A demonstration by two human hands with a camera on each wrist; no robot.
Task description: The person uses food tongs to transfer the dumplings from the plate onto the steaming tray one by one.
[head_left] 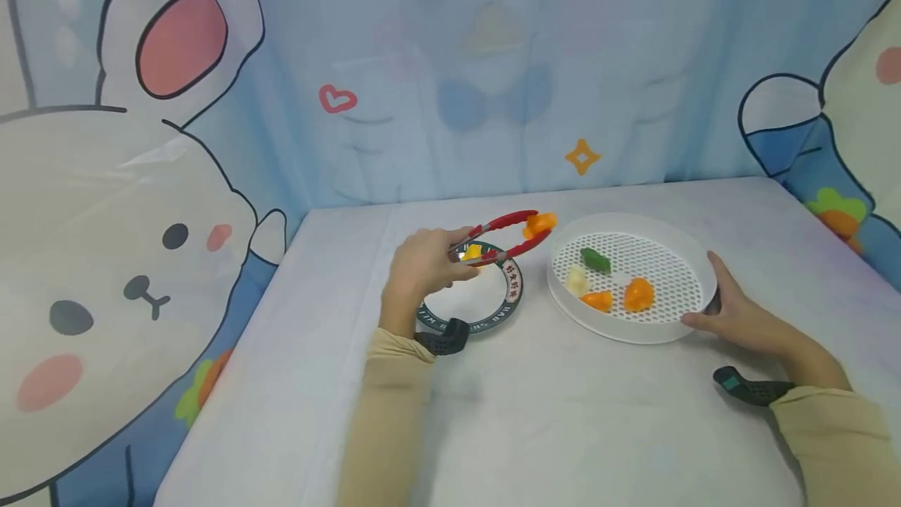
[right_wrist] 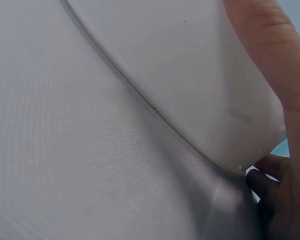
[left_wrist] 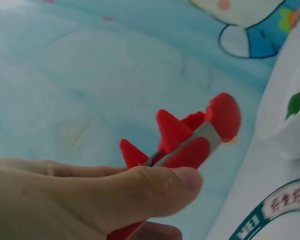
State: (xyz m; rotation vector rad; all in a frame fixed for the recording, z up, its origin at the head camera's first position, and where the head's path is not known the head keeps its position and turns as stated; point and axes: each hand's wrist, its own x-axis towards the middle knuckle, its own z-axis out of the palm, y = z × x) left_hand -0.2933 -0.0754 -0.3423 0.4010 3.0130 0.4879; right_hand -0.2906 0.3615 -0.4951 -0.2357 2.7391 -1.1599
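My left hand (head_left: 422, 260) grips red-tipped metal tongs (head_left: 508, 253), and their tips pinch an orange vegetable piece (head_left: 539, 224), perhaps a small pepper. They hang in the air between the plate and the basket; in the left wrist view the thumb lies along the tongs (left_wrist: 190, 152). My right hand (head_left: 739, 311) holds the right side of a round white draining basket (head_left: 637, 333), thumb and fingers spread about its outer wall (right_wrist: 180, 75). Inside the basket lie a green piece (head_left: 595, 260), a pale piece (head_left: 577, 281) and two orange pieces (head_left: 638, 295).
A white plate (head_left: 464, 296) with a dark green lettered rim lies below the left hand, with a yellow-orange piece (head_left: 472, 252) on it. A white cloth (head_left: 563, 413) covers the table. Behind the table hangs a blue cartoon curtain (head_left: 422, 61).
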